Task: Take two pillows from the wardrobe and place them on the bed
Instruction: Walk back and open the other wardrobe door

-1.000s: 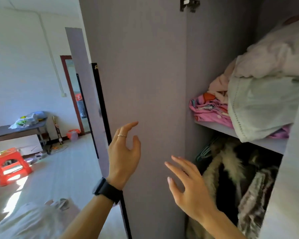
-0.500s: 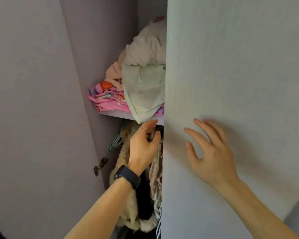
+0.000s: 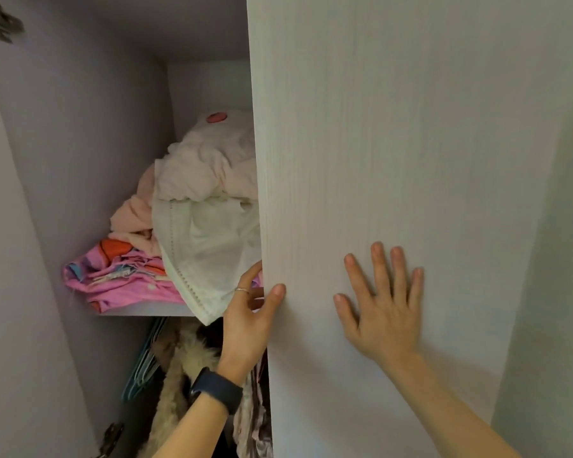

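The wardrobe stands half open: its left door is swung out, its right door covers the right half. On the shelf inside lies a heap of bedding: a cream pillow hanging over the shelf edge, a pale pink pillow or quilt on top, and folded pink printed fabric. My left hand, with a ring and a dark watch, grips the right door's free edge, thumb on the front. My right hand lies flat on that door's face, fingers spread.
Below the shelf hang a furry coat and other clothes, with hangers to the left. The open left door fills the left side, with a hinge near the bottom. A pale wall or panel stands at the right.
The view has swung from the room to the wardrobe interior. My left hand moved right and took hold of the right door's edge; my right hand pressed flat on the door.
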Tool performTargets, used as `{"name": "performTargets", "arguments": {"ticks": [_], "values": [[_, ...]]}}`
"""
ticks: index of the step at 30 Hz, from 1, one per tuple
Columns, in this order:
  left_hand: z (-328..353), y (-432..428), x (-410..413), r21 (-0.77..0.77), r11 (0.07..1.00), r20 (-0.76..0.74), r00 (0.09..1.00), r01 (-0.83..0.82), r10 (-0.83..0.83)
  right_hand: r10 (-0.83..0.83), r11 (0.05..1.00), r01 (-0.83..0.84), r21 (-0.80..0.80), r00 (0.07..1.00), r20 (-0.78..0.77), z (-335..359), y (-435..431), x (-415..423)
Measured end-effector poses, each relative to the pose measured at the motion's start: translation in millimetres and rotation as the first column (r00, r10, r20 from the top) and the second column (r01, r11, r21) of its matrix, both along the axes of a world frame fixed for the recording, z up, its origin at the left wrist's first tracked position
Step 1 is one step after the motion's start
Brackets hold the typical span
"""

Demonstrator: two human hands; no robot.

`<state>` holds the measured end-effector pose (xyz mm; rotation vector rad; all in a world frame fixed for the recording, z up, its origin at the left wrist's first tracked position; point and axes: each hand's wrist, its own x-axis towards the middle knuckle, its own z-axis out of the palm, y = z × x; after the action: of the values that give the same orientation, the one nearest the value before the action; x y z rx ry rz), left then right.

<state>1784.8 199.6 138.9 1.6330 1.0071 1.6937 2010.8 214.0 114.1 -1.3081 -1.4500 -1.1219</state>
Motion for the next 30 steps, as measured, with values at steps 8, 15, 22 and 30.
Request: {"name": "performTargets", "arguments": {"ticks": [8, 15, 22, 30], "values": [[5, -19, -8, -0.005, 0.995, 0.048, 0.993, 0.104, -0.103, 0.0, 0.994, -0.007, -0.113, 0.998, -0.059, 4, -26, -9], [6, -88, -29, -0.002, 0.934, 0.101, 0.929, 0.357, -0.355, 0.166, 0.96, -0.229, -0.161, 0.929, -0.331, -13, -97, -29], [12, -140, -18, 0.029, 0.746, 0.018, 0.746, 0.665, -0.666, 0.265, 0.853, -0.513, -0.102, 0.592, -0.761, -43, -202, -60], [-9, -190, 46, 0.326, 0.579, -0.428, 0.663, 0.747, -0.614, 0.268, 0.801, -0.598, 0.029, 0.315, -0.911, -59, -325, -65]]}}
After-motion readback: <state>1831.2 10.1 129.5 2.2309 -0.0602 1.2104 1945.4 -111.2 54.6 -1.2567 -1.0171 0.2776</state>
